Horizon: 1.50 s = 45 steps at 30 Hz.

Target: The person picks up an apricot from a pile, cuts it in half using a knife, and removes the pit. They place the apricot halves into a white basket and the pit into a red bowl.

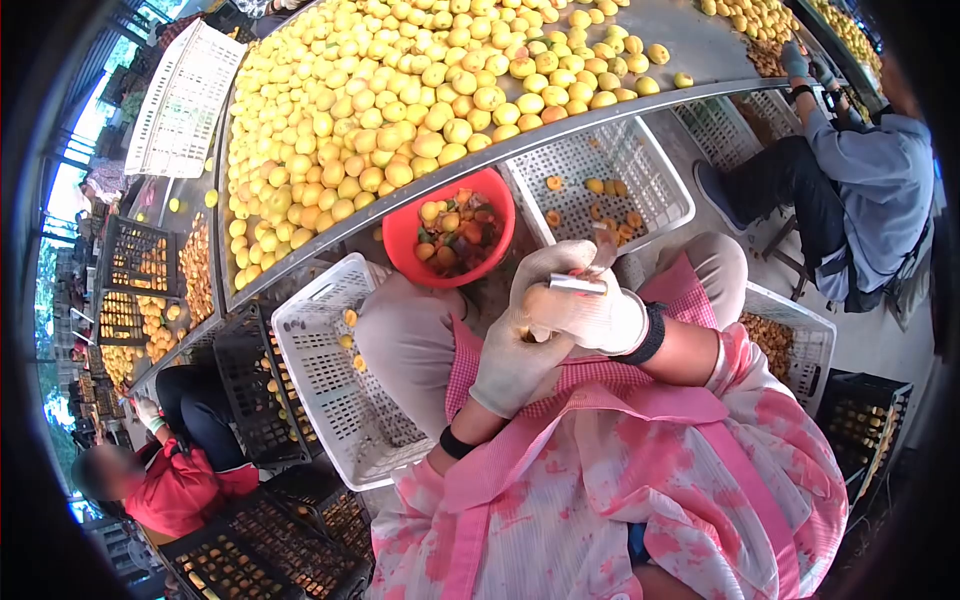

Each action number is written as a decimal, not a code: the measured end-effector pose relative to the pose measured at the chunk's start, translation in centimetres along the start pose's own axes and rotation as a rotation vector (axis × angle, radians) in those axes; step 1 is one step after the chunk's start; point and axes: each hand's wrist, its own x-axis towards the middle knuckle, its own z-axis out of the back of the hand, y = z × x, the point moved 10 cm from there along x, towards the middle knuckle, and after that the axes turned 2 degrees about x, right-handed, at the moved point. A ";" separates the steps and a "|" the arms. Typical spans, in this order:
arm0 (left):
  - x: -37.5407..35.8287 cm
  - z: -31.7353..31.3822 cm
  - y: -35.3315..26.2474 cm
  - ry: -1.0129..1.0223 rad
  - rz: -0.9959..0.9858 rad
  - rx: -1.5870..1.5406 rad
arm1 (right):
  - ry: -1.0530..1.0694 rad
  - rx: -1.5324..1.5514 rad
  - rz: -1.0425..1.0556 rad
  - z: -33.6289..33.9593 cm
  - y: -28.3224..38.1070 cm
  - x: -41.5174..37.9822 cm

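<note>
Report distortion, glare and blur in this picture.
Head view: fisheye distortion bends the long grey metal table rim, and black vignetting fills the corners; head view, far left: daylight is blown out; head view, lower left: the red-clad person's head is blurred.

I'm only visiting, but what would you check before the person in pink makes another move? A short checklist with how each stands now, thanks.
1. Gloves on: ok; the left hand and right hand both wear pale gloves.
2. Metal tool firmly gripped: cannot tell; it shows between the hands, but the fingers overlap.
3. Fruit in the grasp: cannot tell; the gloves hide most of that spot.
4. Fruit supply: ok; a big heap of yellow fruit covers much of the table.
5. Room in the white crate ahead: ok; the few pieces leave bare floor.
6. Red basin upright: ok.
</note>
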 end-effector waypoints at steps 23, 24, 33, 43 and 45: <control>-0.3 1.5 -0.7 -0.109 -0.075 0.356 | -0.584 0.605 -0.675 5.2 -5.2 -4.7; -0.3 2.0 0.0 -0.141 -0.072 0.300 | -0.514 0.454 -0.737 4.7 -4.7 -5.1; -0.8 1.7 1.0 -0.060 0.030 0.136 | -0.359 0.370 -0.789 0.2 -8.9 -8.9; 0.4 1.9 1.0 -0.203 0.013 0.342 | -0.352 0.651 -0.952 0.2 -9.3 -9.8; 0.2 3.7 4.9 -0.279 0.173 -0.121 | -0.333 0.747 -0.960 0.3 -9.5 -10.2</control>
